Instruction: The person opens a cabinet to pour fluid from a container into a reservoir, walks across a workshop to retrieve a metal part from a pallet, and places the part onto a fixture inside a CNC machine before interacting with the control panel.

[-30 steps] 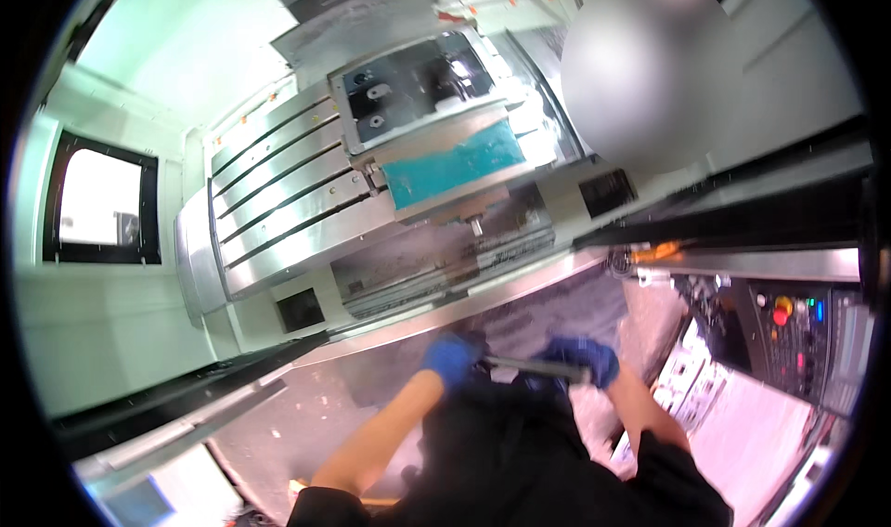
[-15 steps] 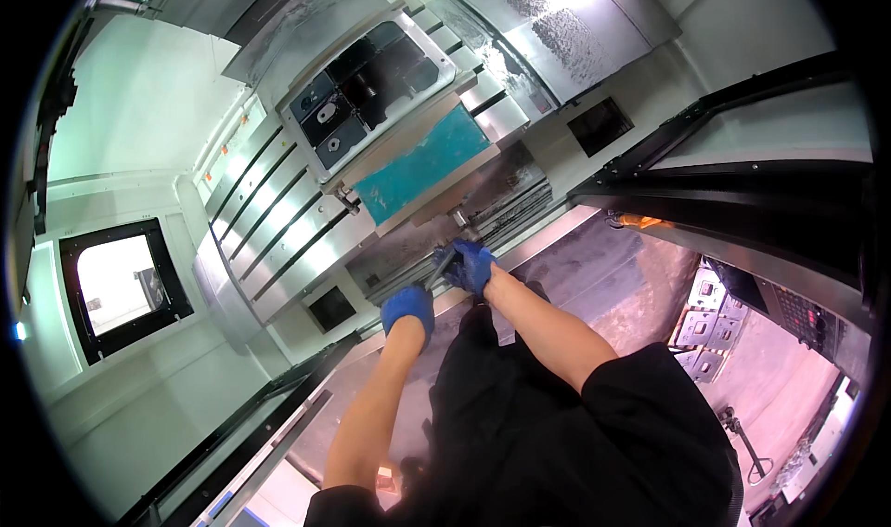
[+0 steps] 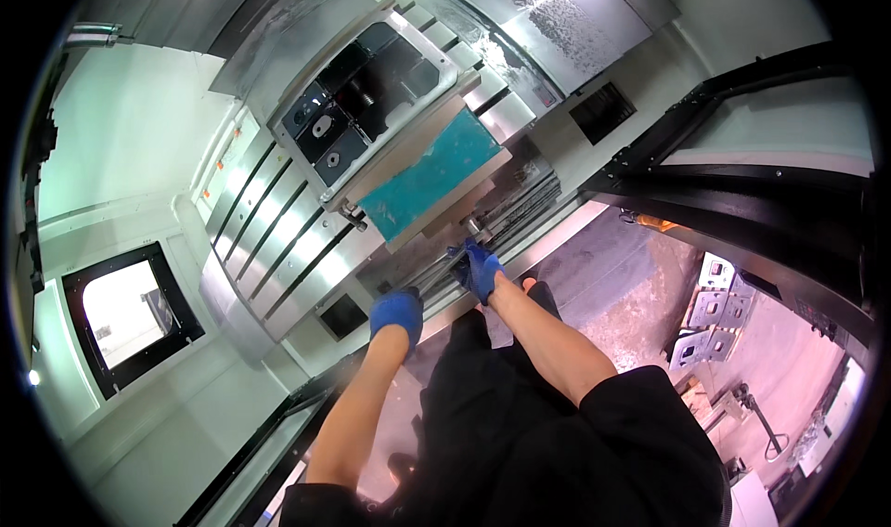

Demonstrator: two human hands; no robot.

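Both of my hands wear blue gloves, low in front of a machine vise. My left hand (image 3: 396, 312) is closed at the near edge of the machine opening; a dark bit shows by its fingers, too small to name. My right hand (image 3: 479, 273) is curled around something dark, mostly hidden, just below the round metal screw end (image 3: 476, 228) of the vise. The vise has a teal front face (image 3: 429, 179). On top of it sits a light metal frame-shaped part (image 3: 444, 68) with dark pockets inside.
A slotted metal machine table (image 3: 278, 216) lies under the vise. Sloping metal covers (image 3: 566, 35) hold wet chips at the far right. A black door frame (image 3: 742, 188) runs along the right. Several metal plates (image 3: 710, 306) are stacked outside at the right.
My left hand has shifted slightly left and away from the right one. My right hand has moved a little right. The whole view has tilted slightly.
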